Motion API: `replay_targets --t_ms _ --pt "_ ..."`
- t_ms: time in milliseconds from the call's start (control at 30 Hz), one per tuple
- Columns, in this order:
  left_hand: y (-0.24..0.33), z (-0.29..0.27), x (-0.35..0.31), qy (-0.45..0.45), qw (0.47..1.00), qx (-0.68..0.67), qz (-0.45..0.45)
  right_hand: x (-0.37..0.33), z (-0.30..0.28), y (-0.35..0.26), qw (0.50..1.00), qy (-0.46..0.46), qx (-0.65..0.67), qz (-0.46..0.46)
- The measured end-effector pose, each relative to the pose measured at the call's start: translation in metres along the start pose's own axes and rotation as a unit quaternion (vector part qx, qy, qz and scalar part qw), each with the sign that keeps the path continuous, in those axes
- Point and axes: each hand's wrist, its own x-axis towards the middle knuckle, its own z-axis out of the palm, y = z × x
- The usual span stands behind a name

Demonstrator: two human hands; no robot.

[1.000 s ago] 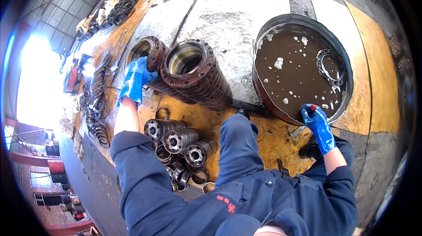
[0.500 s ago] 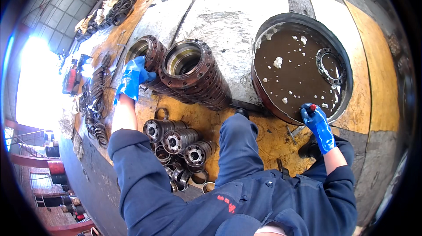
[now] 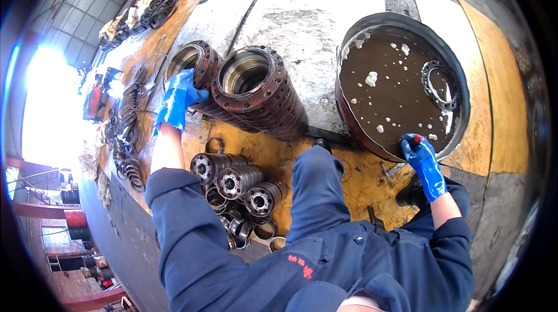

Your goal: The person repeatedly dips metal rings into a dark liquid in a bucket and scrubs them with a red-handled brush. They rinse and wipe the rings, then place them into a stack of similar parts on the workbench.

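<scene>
No packages, labels, signs or screens show anywhere on the floor or among the metal parts. The only marking is a small patch of red characters (image 3: 303, 265) stitched on the person's dark blue work jacket (image 3: 244, 265).

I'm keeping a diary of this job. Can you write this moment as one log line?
left hand: on stack of rusty ring plates | right hand: grips red-tipped tool at tub rim | tub: brown liquid, gear ring inside

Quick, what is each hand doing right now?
Left hand: resting on the stack of metal rings, grip cannot be told.
Right hand: closed on a red-tipped tool at the tub.
</scene>
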Motion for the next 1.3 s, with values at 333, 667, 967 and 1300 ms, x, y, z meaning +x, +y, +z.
replay_targets --t_ms 333,667,967,1300 --pt "-0.013 0.021 0.009 0.01 0.996 0.079 -0.035 0.001 -0.001 -0.013 0.998 -0.024 -0.046 0.033" --pt "-0.031 0.019 -0.008 0.151 0.986 0.067 -0.002 0.002 -0.014 -0.032 0.994 -0.047 -0.096 0.022" --pt "0.045 -0.078 -0.026 0.242 0.927 -0.239 0.155 0.009 -0.014 -0.023 0.985 -0.099 -0.118 0.072" --pt "0.333 -0.016 -0.074 -0.014 0.943 -0.255 0.213 0.035 -0.076 -0.009 0.982 -0.137 -0.126 0.033"
